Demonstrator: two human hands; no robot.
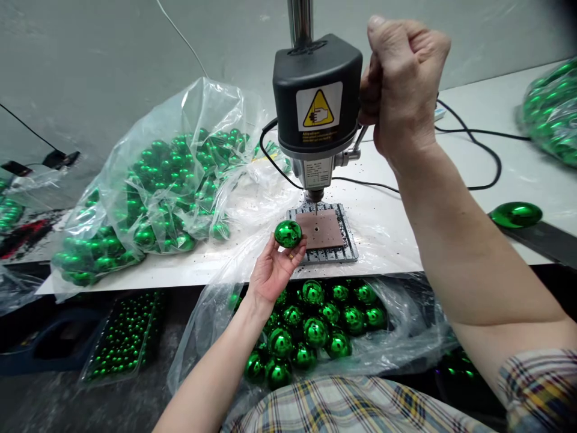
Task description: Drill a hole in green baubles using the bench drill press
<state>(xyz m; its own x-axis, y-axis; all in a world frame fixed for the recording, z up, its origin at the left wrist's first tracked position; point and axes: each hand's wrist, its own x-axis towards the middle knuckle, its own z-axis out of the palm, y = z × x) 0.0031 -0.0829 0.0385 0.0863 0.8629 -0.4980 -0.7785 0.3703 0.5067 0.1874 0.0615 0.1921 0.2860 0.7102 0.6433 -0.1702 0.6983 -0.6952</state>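
Note:
A shiny green ball (288, 233) rests in the fingertips of my left hand (276, 264), palm turned up, just left of the drill press base. My right hand (401, 78) is raised and closed round the feed lever (360, 139) of the drill press (318, 90); most of the lever is hidden in the fist. Below the machine's head, the thin drill bit (316, 208) points down at a brown board (322, 230) with a small hole. That board lies on the slotted metal base (351, 243). The ball is apart from the bit.
A large clear bag (193, 114) of green balls stands at the left of the white table (252, 264). Below the table edge, an opened bag holds more green balls (315, 331). A green oval ornament (516, 214) lies at the right. Black cable (491, 144) curls behind.

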